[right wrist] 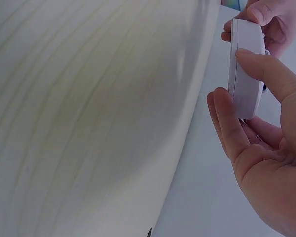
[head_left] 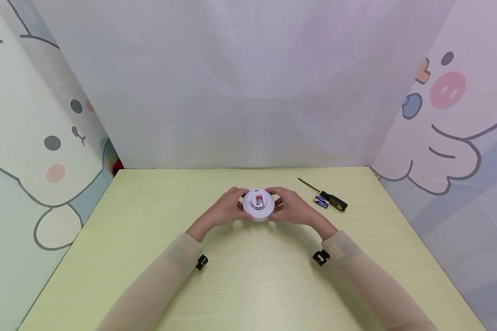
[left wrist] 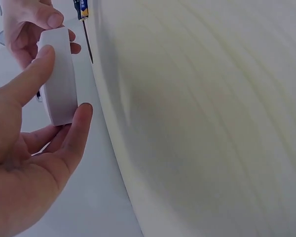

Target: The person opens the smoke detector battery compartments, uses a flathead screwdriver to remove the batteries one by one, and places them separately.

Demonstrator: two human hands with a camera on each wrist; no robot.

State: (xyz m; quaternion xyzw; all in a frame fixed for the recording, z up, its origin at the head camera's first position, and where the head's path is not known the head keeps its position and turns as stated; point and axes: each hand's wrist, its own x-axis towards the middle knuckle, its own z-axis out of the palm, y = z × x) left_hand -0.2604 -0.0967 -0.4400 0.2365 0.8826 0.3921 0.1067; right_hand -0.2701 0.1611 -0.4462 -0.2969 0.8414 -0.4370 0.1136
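Note:
A round white smoke detector [head_left: 258,205] with a red-and-white label in its middle is held up over the table, its vented face toward the head camera. My left hand [head_left: 231,207] grips its left edge, and my right hand [head_left: 289,207] grips the opposite edge. In the left wrist view the detector [left wrist: 59,84] appears edge-on between thumb and fingers of the left hand [left wrist: 34,143]. The right wrist view shows the right hand [right wrist: 266,143] with its thumb on the white side wall and its fingers against the back, which is mostly hidden.
To the right on the pale yellow table [head_left: 157,285] lies a screwdriver [head_left: 333,201] with a black handle, its tip pointing to the back left. Blue batteries [head_left: 320,201] lie beside it. Cloth with cartoon animals [head_left: 447,115] hangs around the table.

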